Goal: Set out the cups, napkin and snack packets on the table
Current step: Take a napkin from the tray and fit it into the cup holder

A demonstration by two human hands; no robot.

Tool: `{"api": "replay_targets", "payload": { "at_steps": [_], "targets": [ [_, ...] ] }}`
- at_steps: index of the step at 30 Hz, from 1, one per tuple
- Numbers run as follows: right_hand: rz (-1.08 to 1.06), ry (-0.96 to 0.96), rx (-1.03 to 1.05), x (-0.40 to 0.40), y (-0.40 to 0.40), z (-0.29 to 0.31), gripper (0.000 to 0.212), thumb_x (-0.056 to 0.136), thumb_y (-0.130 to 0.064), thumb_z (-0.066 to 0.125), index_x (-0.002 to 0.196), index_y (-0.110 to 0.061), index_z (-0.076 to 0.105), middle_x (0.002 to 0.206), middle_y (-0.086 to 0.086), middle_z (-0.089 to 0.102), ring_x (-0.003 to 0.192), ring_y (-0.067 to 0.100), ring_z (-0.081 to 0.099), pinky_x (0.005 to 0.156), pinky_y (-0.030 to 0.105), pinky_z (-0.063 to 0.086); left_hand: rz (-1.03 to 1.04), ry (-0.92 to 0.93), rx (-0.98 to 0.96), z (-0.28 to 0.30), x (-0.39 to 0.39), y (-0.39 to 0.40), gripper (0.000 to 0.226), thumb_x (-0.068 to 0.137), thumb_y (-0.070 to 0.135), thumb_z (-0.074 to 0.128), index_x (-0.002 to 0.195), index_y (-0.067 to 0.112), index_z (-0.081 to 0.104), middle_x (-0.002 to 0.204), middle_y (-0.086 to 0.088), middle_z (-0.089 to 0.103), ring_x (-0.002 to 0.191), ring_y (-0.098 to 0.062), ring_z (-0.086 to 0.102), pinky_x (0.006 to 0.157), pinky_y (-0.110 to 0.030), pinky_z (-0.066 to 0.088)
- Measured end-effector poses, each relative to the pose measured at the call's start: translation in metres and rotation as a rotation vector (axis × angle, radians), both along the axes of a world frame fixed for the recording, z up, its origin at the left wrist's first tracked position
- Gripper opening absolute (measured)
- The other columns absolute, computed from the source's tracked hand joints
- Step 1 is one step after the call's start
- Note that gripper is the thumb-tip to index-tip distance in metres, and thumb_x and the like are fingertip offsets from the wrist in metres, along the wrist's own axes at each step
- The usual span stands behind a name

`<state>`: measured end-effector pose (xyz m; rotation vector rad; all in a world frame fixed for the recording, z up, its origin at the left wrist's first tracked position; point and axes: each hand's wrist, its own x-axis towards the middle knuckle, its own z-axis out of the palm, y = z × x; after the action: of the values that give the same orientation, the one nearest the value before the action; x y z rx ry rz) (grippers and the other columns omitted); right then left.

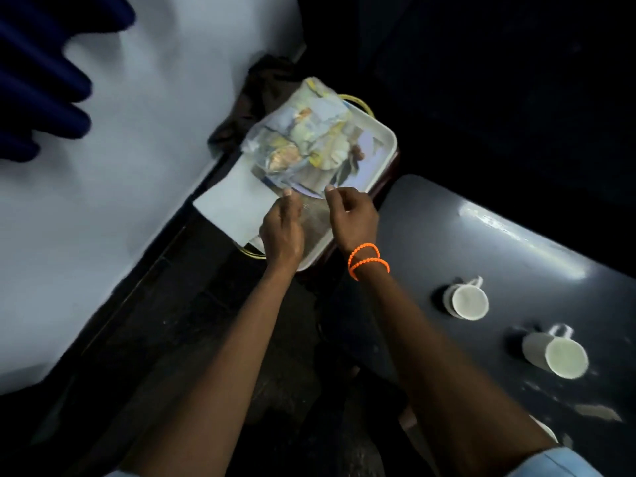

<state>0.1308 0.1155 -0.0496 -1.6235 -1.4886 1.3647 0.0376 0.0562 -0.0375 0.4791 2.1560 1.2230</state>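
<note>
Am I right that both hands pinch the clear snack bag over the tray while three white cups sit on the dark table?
Not quite: the head view shows two white cups, one and another, on the dark table. The rest holds: left hand and right hand pinch the clear snack bag over the tray.

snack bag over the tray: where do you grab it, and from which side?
Grip the clear near edge of the snack bag, coming from the near side. That flat strip faces the person, and the left hand and right hand already pinch its two corners. The bulky printed part looks harder to pinch.
</note>
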Motion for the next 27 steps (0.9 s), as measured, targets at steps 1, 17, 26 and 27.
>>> {"api": "replay_targets", "payload": {
  "at_steps": [1,17,26,27],
  "targets": [
    [0.059,-0.057,-0.005,-0.015,0.004,-0.003,0.028,0.097,-0.040,0.066,0.099,-0.015,0.078,0.103,0.009,0.073,0.096,0.019,0.063,0.083,0.028,0.046,0.042,0.025,0.003,0.002,-0.013,-0.002,0.060,0.094,0.070,0.034,0.095,0.027,0.076,0.095,0.005,0.077,0.103,-0.021,0.073,0.095,-0.040,0.057],
    [0.427,-0.563,-0.115,-0.143,-0.006,-0.025,0.066,0.091,-0.053,0.064,0.139,-0.008,0.060,0.149,0.015,0.052,0.141,0.038,0.042,0.116,0.052,0.038,0.423,-0.169,-0.198,-0.025,-0.113,-0.052,0.025,0.089,0.021,0.074,0.105,0.000,0.075,0.106,-0.017,0.077,0.097,-0.033,0.075,0.088,-0.052,0.063],
    [0.080,-0.185,-0.297,-0.121,-0.013,-0.019,0.049,0.092,-0.053,0.066,0.109,-0.007,0.070,0.117,0.015,0.072,0.114,0.033,0.065,0.098,0.043,0.051,0.397,-0.263,0.133,-0.003,-0.107,-0.036,0.004,0.091,0.014,0.073,0.088,0.017,0.072,0.092,-0.006,0.081,0.093,-0.027,0.078,0.083,-0.050,0.063],
    [0.003,-0.034,-0.400,-0.114,-0.013,-0.016,0.049,0.092,-0.053,0.068,0.101,-0.005,0.071,0.105,0.014,0.075,0.099,0.032,0.069,0.088,0.043,0.054,0.376,-0.325,0.183,0.003,-0.105,-0.032,0.007,0.092,0.012,0.072,0.090,0.019,0.073,0.089,-0.002,0.082,0.088,-0.021,0.078,0.079,-0.045,0.063]
  ]
}}
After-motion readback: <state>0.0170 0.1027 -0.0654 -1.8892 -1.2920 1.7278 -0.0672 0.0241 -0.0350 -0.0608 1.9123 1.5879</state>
